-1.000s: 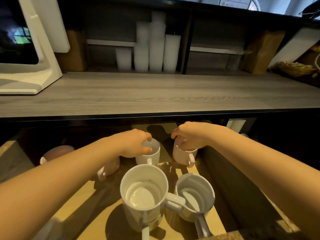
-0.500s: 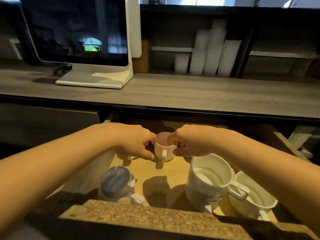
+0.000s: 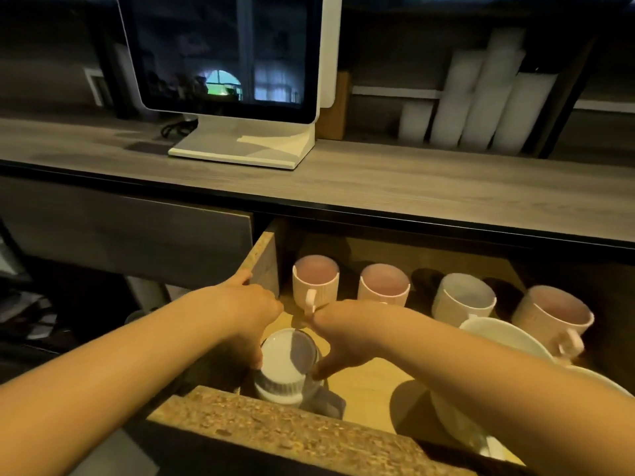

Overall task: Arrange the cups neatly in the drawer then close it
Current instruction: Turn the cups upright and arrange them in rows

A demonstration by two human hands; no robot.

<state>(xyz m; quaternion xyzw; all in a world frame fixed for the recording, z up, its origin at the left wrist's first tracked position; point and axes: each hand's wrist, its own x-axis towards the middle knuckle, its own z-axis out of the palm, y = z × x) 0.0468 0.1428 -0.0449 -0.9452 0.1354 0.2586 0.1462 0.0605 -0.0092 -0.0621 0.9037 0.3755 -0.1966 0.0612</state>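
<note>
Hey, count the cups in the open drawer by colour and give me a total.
Pink ribbed ceramic cups: 3
White ribbed ceramic cups: 2
Large smooth white ceramic cups: 2
Total: 7

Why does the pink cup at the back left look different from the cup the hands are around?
The pink cup is pink and stands at the back of the drawer, untouched. The near cup is white inside, sits at the front, with the left hand and right hand on either side. Both are upright, ribbed and empty.
</note>
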